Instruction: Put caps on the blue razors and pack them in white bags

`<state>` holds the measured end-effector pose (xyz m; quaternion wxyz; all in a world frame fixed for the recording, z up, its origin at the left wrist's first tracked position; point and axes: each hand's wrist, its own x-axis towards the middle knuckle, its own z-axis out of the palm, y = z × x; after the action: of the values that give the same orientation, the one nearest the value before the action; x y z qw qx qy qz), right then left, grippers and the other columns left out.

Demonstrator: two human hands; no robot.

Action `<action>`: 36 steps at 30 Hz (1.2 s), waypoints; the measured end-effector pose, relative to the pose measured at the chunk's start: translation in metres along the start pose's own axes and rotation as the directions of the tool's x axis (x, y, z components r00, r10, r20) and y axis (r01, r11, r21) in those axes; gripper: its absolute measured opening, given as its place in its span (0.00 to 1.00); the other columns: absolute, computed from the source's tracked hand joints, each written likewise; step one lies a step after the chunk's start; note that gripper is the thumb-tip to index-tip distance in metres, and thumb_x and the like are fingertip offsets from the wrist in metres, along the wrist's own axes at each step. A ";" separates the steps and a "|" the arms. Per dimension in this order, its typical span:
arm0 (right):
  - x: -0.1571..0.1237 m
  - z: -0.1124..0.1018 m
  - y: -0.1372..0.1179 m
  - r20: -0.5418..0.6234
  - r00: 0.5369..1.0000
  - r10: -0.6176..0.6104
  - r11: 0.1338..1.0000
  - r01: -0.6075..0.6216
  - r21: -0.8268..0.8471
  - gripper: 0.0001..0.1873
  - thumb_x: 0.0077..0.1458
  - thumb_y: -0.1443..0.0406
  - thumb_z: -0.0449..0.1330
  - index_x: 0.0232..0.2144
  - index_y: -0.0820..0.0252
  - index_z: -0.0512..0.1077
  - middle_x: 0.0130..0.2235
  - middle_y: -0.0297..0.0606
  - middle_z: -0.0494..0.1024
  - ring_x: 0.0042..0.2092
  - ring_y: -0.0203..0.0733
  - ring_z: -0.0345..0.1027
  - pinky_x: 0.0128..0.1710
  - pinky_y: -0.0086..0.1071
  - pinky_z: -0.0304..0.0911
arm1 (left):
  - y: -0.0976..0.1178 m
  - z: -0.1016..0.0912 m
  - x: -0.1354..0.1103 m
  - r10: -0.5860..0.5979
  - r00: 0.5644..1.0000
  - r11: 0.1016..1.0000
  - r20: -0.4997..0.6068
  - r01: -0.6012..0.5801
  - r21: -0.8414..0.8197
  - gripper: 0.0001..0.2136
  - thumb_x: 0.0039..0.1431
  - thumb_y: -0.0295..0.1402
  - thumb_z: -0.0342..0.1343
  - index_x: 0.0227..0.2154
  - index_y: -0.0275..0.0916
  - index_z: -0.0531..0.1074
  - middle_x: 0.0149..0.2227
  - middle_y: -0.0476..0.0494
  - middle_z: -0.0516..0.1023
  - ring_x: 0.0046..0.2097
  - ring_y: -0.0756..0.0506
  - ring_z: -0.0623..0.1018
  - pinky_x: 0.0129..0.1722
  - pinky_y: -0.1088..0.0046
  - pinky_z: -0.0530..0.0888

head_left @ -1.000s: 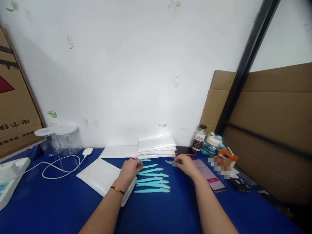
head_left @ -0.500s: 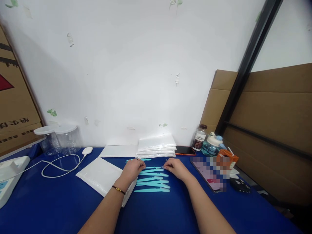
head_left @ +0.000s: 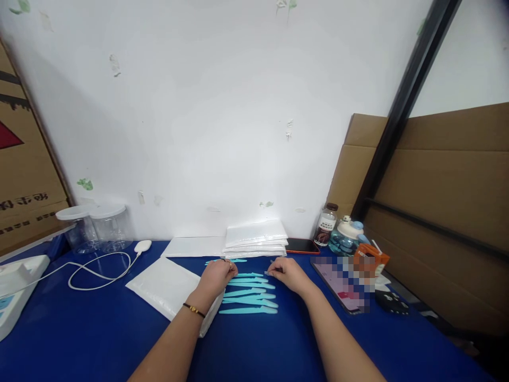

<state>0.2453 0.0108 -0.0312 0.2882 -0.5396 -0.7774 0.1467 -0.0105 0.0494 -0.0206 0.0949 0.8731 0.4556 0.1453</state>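
Note:
My left hand (head_left: 218, 277), with a ring and a dark beaded bracelet, has its fingertips closed on one end of a light-blue eyebrow razor (head_left: 247, 275). Across from it, my right hand (head_left: 287, 274) is closed in a pinch just beyond the razor's other end. Whatever its fingertips hold is too small to make out. Below both hands several more light-blue eyebrow razors (head_left: 248, 310) lie in a rough column on the blue table. Another light-blue razor (head_left: 239, 260) lies behind my left hand, which partly hides it. Under my left wrist is a white padded envelope (head_left: 165, 286).
Stacked white envelopes (head_left: 254, 239) lie against the wall beside a phone (head_left: 301, 245). On the right are a bottle (head_left: 326, 225), a water jug (head_left: 345, 239), an orange carton (head_left: 370, 260) and a tablet (head_left: 340, 284). Clear jars (head_left: 111, 231) and a white cable (head_left: 99, 263) are on the left.
My right fingertips have drawn slightly right, leaving a small gap from the razor's end. My left hand stays almost where it was, and the other razors have not moved.

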 end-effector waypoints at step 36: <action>0.005 0.010 0.010 -0.116 0.980 0.164 0.962 -0.185 -0.201 0.03 0.48 0.66 0.60 0.29 0.57 0.72 0.35 0.37 0.71 0.39 0.41 0.65 0.36 0.30 0.55 | -0.015 -0.002 -0.006 -0.157 0.973 0.982 -0.170 0.172 0.081 0.11 0.56 0.35 0.50 0.42 0.47 0.71 0.45 0.46 0.73 0.48 0.43 0.68 0.42 0.67 0.63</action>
<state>0.2458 0.0203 -0.0429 0.2535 -0.6400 -0.7227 0.0616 -0.0257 0.0531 -0.0241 0.0274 0.8210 0.5391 0.1860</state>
